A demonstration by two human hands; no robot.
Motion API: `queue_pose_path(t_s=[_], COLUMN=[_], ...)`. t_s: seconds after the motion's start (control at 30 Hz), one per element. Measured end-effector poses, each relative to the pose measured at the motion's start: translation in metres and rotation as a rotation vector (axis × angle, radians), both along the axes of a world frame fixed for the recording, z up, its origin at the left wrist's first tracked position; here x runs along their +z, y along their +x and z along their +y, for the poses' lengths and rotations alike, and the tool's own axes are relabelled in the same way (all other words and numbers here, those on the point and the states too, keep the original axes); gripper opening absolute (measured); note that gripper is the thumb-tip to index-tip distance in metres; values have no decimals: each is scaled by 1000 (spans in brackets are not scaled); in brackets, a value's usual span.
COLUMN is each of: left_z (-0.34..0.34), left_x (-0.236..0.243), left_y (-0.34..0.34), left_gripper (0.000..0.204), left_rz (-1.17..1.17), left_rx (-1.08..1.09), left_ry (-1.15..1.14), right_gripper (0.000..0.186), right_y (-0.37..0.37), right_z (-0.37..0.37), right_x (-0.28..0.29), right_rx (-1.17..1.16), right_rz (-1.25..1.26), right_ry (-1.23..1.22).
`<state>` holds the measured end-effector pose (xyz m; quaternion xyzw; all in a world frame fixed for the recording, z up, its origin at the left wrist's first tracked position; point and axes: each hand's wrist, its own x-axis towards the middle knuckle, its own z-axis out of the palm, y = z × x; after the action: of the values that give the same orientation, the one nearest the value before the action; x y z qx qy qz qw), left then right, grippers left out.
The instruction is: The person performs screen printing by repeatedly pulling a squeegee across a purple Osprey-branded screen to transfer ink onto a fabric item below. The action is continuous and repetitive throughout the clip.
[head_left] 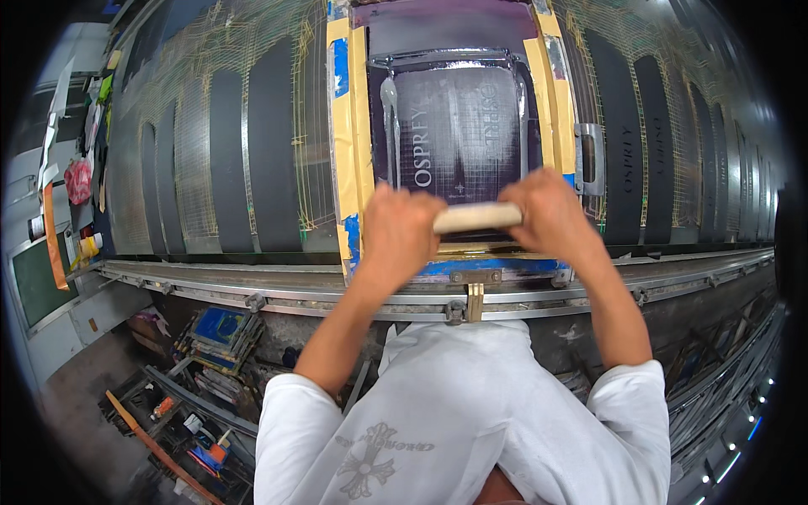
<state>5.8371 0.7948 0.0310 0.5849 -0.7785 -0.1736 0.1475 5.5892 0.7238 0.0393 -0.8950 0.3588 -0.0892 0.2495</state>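
Both my hands are closed around the pale wooden handle of a squeegee (478, 218), my left hand (399, 229) on its left end and my right hand (551, 214) on its right end. The squeegee lies across the near end of a printing screen (459, 109), and its blade is hidden. Motion blurs the hands slightly. Glossy dark ink streaks and a ridge of ink (450, 59) mark the mesh, where pale lettering shows. Yellow and blue tape covers the screen's frame (346, 135), which has a metal handle (589, 160) on its right side.
Dark fabric strips (273, 147) lie on the long table both sides of the screen; some on the right (619, 139) carry printed lettering. A metal rail (379, 310) runs along the near edge. Stacked screens (220, 328) and a cart with bottles (210, 450) stand lower left.
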Motion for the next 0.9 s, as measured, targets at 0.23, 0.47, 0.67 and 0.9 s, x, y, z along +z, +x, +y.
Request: queue_pose_path(t_s=[0.23, 0.47, 0.67, 0.9], left_z=[-58, -237, -265, -172], left_x=[10, 12, -4, -4], left_y=[16, 38, 45, 25], left_gripper=[16, 41, 46, 38], left_rz=[-4, -129, -156, -91], left_rx=[-48, 12, -31, -16], left_ry=[-67, 3, -6, -65], right_gripper=[20, 30, 36, 30], right_y=[8, 37, 41, 22], right_z=[-52, -230, -257, -166], right_x=[7, 0, -22, -16], right_rx=[38, -50, 9, -40], right_rz=[30, 111, 15, 53], right_ry=[-70, 5, 52, 30])
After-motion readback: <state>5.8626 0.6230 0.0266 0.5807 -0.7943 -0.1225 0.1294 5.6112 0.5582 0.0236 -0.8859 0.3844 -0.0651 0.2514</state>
